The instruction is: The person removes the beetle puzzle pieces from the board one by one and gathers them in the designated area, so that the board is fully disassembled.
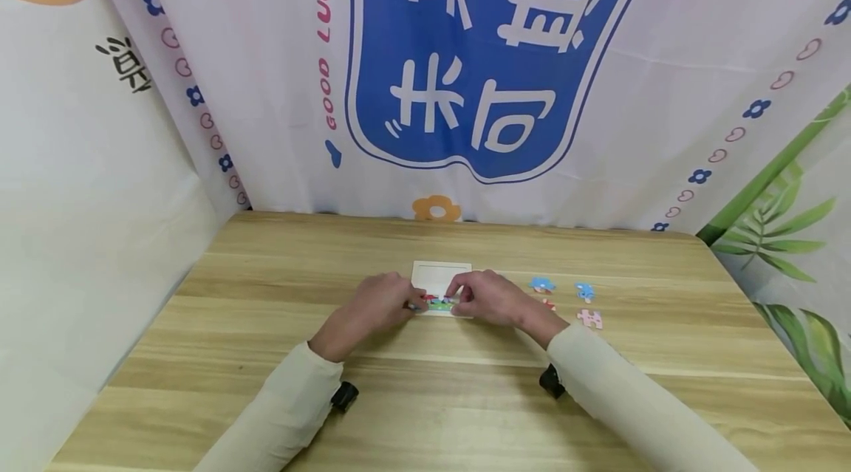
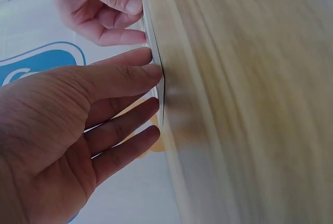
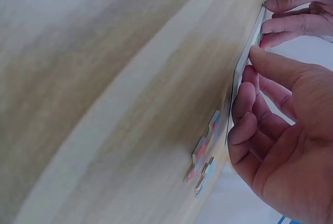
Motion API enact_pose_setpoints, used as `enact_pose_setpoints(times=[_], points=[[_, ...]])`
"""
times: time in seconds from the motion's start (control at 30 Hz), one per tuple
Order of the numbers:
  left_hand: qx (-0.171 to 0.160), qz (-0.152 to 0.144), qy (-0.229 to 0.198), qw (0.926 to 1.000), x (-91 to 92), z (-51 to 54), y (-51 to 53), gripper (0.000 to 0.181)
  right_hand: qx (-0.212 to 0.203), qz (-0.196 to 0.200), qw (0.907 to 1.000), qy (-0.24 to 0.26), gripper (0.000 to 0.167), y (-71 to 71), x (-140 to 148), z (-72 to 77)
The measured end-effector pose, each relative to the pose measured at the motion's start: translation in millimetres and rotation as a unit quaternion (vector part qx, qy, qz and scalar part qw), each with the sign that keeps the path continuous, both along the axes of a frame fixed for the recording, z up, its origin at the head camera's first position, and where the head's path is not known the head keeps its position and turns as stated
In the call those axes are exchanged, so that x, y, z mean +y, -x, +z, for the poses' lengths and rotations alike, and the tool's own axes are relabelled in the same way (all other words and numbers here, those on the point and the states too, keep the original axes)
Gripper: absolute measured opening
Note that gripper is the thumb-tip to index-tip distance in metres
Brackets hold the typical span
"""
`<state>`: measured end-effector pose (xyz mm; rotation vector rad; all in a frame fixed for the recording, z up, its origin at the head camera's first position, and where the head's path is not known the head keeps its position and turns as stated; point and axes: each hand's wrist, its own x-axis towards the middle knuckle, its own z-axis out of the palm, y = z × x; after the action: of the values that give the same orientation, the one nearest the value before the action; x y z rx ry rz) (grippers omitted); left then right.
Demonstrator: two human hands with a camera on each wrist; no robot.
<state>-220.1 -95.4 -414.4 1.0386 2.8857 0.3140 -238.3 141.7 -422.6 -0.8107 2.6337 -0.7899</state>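
Observation:
A small white puzzle tray (image 1: 442,271) lies flat on the table, with colourful puzzle pieces (image 1: 439,303) along its near side. At the tray's left end is my left hand (image 1: 382,303); in the left wrist view its thumb (image 2: 138,79) touches the near edge and its other fingers extend loosely. My right hand (image 1: 490,297) is at the right end, fingertips on the pieces and the thumb (image 3: 270,62) against the tray's edge. Its outer fingers bend beside the tray in the right wrist view. The hands hide both ends of the row of pieces.
Right of the tray lie loose puzzle pieces: a blue one (image 1: 542,284), another blue one (image 1: 585,292), a pink one (image 1: 589,319) and a red one (image 1: 549,305) partly behind the right hand. A printed curtain (image 1: 279,88) hangs behind the wooden table (image 1: 439,413).

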Motion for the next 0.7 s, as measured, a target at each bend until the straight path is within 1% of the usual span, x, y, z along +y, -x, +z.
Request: enact_pose_setpoints(times=[0.07,0.27,0.5,0.7], points=[[0.0,-0.002,-0.003,1.0,-1.9,0.2,-0.8,0.017,0.002,0.001,1.0,0.001,0.018,-0.4,-0.6,0.8],[-0.006,-0.007,-0.029,0.9995,-4.2,-2.8,0.1,0.02,-0.001,0.003,1.0,0.007,0.018,-1.1,-1.6,1.8],[-0.032,0.012,-0.057,0.9978,-4.7,-5.0,-0.4,0.019,0.006,0.007,0.9996,0.025,0.017,-2.1,-3.0,0.7],[-0.027,0.009,-0.065,0.9975,-6.6,-5.3,-1.8,0.018,0.008,0.012,0.9996,0.026,0.016,-3.0,-5.5,3.0]])
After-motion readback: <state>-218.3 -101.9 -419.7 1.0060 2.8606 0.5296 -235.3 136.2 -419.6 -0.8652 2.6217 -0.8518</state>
